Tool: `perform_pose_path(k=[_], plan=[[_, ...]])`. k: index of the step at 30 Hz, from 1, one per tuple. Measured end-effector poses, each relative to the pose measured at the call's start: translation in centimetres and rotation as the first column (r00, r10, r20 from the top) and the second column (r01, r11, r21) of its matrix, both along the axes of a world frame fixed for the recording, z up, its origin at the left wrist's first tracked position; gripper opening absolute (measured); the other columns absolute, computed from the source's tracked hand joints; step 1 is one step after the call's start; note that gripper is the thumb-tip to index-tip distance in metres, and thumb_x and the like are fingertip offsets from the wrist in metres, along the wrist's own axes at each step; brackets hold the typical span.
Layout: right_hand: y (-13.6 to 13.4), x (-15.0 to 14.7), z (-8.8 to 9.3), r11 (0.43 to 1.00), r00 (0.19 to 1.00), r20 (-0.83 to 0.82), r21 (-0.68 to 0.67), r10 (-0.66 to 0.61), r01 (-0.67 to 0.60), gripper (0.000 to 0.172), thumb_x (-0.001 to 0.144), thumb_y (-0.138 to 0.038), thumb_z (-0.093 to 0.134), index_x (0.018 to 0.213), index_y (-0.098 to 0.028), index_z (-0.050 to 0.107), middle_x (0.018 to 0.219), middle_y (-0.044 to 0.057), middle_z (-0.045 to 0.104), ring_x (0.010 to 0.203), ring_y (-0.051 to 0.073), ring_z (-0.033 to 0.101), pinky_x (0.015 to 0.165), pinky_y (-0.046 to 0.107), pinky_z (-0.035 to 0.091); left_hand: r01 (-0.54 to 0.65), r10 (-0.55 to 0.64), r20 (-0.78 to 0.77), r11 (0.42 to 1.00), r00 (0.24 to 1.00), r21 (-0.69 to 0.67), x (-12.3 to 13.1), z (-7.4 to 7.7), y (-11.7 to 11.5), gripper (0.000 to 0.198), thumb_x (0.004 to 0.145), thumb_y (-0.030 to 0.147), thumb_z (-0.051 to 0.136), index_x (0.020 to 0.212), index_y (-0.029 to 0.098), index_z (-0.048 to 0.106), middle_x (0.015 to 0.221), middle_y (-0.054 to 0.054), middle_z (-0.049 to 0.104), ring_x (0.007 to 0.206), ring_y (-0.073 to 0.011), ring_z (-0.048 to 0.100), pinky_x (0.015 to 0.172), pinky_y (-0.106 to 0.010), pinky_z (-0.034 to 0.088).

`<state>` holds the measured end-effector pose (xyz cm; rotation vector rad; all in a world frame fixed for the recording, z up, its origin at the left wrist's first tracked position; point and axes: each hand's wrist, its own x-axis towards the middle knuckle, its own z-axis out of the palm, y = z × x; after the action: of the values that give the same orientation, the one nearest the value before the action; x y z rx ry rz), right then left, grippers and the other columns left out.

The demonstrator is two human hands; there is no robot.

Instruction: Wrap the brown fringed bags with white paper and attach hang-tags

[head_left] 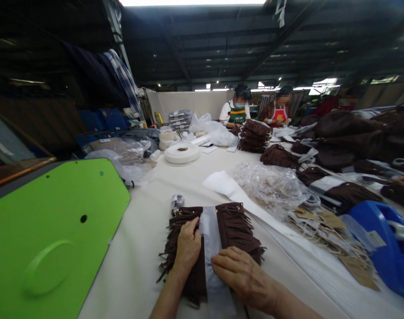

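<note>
- The right hand (243, 272) lies palm down over the lower right of the brown fringed bag (235, 228), fingers held together, fingertips on the grey strip (210, 226); whether the hidden thumb pinches anything, I cannot tell.
- The left hand (188, 248) rests on the bag's left half, fingers close together, fingertips by the strip's left edge; I cannot tell whether it pinches or only presses.
- The bag itself lies flat on the pale tabletop (132, 266) beneath both hands, the strip running lengthwise over its middle, fringes out to both sides.
- Left of the bag stands a bright green panel (72, 204) with a dark round hole.
- Well to the bag's right sits a blue tape dispenser (384, 261).
- Between that dispenser and the bag lie tan corded tags (331, 221).
- Just beyond the bag's far left corner is a small clear-wrapped item (177, 201).
- Beyond the bag, to its right, is crumpled clear plastic (271, 184).
- Farther beyond the bag are a white roll (182, 153) and a brown fringed stack (254, 136).
- Farthest from the bag, two people in green and red aprons are beyond that stack.
</note>
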<state>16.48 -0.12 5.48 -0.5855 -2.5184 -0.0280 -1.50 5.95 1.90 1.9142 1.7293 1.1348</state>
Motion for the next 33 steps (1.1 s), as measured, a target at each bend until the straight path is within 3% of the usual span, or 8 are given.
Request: perform_pose_path(k=[10,18,25,33], plan=[[-1.4,-0.7,-0.5,0.999,0.992,-0.124,0.014,-0.030,0.032,0.034,0.095,-0.019,0.026,0.098,-0.011,0.058,0.097,0.009,0.066,0.084,0.018,0.055,0.073,0.032,0.043,0.013,-0.013,-0.011,1.000,1.000,-0.001,0.0,0.2,-0.1,0.039,0.075,0.007,0.042,0.110,0.012,0.060,0.105,-0.010,0.064,0.100,-0.0205,0.057,0.096,-0.039,0.043],[-2.4,-1.2,-0.7,0.994,0.986,-0.144,-0.083,-0.082,0.071,0.027,0.088,-0.012,0.033,0.098,-0.015,0.058,0.086,0.008,0.067,0.078,0.016,0.056,0.073,0.033,0.042,0.025,-0.025,-0.037,1.000,0.999,-0.001,0.1,0.4,-0.2,0.038,0.077,0.008,0.041,0.109,0.011,0.060,0.107,-0.011,0.064,0.102,-0.0207,0.056,0.097,-0.038,0.043],[-3.1,-1.0,-1.2,0.999,0.983,-0.184,-0.035,-0.006,-0.001,0.029,0.092,-0.019,0.030,0.102,-0.010,0.056,0.092,0.010,0.067,0.082,0.016,0.056,0.073,0.033,0.043,0.036,-0.035,-0.068,0.999,0.997,0.013,-0.1,0.5,-0.3,0.036,0.078,0.009,0.041,0.107,0.014,0.061,0.104,-0.008,0.065,0.098,-0.0200,0.059,0.093,-0.037,0.045],[-4.0,-1.1,-1.1,0.990,0.971,-0.237,0.134,-0.012,0.045,0.024,0.091,-0.010,0.035,0.091,-0.010,0.060,0.080,0.005,0.068,0.074,0.013,0.057,0.068,0.028,0.044,0.035,-0.026,-0.100,0.995,0.995,0.095,-0.1,0.3,-0.1,0.034,0.077,0.010,0.041,0.103,0.014,0.063,0.102,-0.008,0.067,0.095,-0.0193,0.060,0.090,-0.037,0.048]])
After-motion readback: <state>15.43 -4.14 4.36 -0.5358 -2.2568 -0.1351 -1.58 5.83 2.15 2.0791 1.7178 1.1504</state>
